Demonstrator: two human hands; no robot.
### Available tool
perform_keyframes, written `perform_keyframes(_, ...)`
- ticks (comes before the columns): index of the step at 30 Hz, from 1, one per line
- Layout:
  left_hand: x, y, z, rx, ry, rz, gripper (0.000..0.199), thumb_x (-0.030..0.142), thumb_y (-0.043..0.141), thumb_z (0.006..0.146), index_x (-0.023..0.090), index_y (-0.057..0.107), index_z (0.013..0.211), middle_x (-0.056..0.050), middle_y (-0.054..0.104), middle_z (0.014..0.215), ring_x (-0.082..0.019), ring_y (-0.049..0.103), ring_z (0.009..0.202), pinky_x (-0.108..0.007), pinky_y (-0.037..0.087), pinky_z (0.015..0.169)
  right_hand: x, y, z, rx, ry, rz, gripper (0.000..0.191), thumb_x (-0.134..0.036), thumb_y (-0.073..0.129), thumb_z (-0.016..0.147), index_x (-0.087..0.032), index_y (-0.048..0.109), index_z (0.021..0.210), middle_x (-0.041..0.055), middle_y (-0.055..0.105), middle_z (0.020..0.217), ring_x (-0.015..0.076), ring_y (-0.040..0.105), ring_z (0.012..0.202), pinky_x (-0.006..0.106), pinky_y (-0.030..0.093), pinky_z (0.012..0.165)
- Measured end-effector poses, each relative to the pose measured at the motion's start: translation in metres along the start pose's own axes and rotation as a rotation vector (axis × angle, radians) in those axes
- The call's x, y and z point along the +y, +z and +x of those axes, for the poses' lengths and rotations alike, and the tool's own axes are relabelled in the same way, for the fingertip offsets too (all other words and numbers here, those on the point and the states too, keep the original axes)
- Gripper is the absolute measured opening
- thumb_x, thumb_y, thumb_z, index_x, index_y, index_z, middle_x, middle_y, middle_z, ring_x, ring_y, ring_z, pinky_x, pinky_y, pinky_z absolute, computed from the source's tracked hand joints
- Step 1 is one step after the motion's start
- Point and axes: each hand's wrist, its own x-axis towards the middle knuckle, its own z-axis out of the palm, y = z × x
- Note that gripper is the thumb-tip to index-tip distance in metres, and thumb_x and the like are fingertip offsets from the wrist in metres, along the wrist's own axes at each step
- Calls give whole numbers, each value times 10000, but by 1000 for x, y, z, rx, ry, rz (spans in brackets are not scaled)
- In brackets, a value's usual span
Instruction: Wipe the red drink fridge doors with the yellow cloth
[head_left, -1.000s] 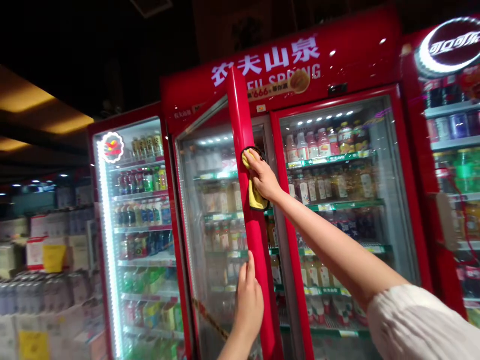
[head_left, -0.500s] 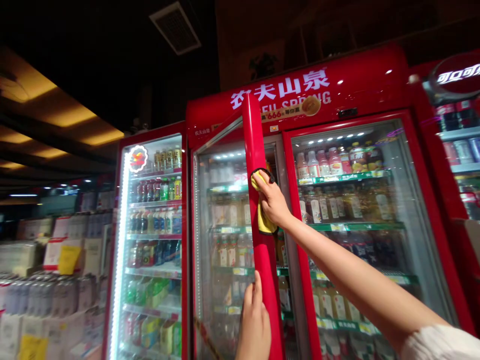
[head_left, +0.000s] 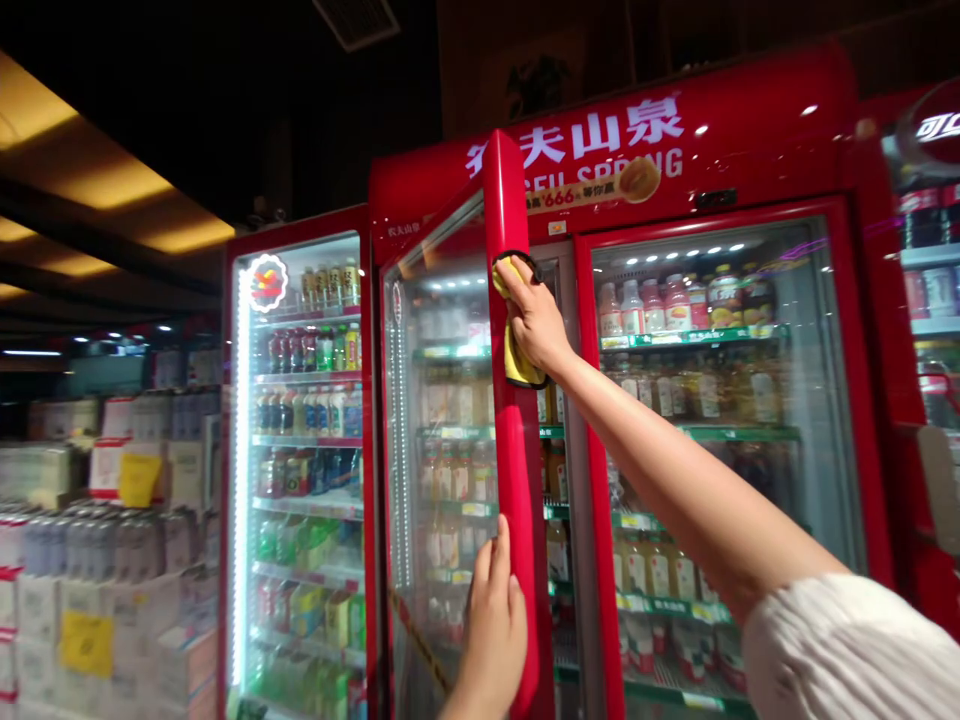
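A red-framed glass door (head_left: 515,480) of a drinks fridge stands partly swung out, its edge facing me. High on that edge, my right hand (head_left: 536,318) is closed on a yellow cloth (head_left: 517,355) with black trim and presses it against the red frame. Part of the cloth hangs below the fingers. Lower down, my left hand (head_left: 495,620) rests against the same door, fingers stretched upward along the glass side and thumb beside the frame. It holds no loose thing that I can see.
Bottles line the shelves behind the closed right-hand fridge door (head_left: 694,420). To the left stands another lit drinks fridge (head_left: 307,480). Stacked packs of cans (head_left: 105,545) and cartons fill the far left. A third fridge (head_left: 934,290) shows at the right edge.
My right hand and the cloth sit slightly higher on the door frame. The left hand remains against the door, and the whole view has shifted a little.
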Motion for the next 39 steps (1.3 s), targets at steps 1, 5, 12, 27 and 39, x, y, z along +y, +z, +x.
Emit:
perform_keyframes(1,4,-1,0,-8,0,-9,638,221,336,988,281,274,1620,-106,427,1590,-208,426,1473,-401,365,1197,-7,-3,-13,-17,-1,4,569,-290,347,1034,-309,287,1599,33,295,1675,298,370,1500,528,329,1230)
perform_keyframes(5,15,-5,7,-31,50,-50,628,181,343,983,273,325,1604,-119,499,1515,-192,521,1381,-371,402,1162,-33,-17,-63,-92,56,68,597,-251,343,1031,-347,257,1614,7,257,1694,301,282,1547,579,261,1254)
perform_keyframes(12,11,1,22,-82,170,-69,636,143,331,976,253,329,1602,-112,554,1410,-165,565,1284,-341,419,1128,-67,-26,-183,-196,153,154,656,-175,421,1000,-397,292,1604,-19,255,1699,282,253,1563,567,266,1267)
perform_keyframes(27,-2,66,73,-190,306,-41,819,-11,368,809,186,316,1601,-64,536,1154,-135,529,1067,-275,430,1037,-153,-36,-500,-600,501,65,715,-54,534,884,-303,442,1549,127,359,1643,309,386,1499,565,428,1169)
perform_keyframes(39,-15,127,122,-221,305,-37,795,-44,353,783,133,410,1557,-51,528,1078,-121,535,1023,-250,413,1036,-109,-22,-497,-500,664,-11,923,58,472,787,-314,302,1614,88,138,1727,315,281,1554,548,396,1195)
